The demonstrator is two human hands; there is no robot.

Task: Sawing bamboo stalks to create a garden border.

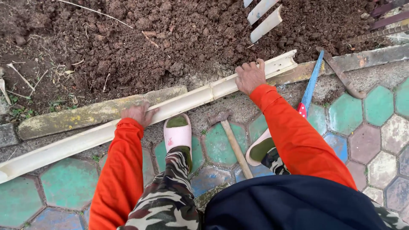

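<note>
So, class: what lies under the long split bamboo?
The bamboo rests on paving tiles and a stone curb beside soil. Left hand and right hand press on it. The ground directly beneath is hidden.

We see the split bamboo pole (128, 123) running from lower left to upper right of the frame, along the curb (85, 115). Our left hand (138, 113) and right hand (250, 76) rest on it. The hammer (232, 140) lies between our feet; the saw (310, 87) lies right of it.

A long pale split bamboo half (128, 123) lies hollow side up, slanting from near left to far right along the soil's edge.
</note>
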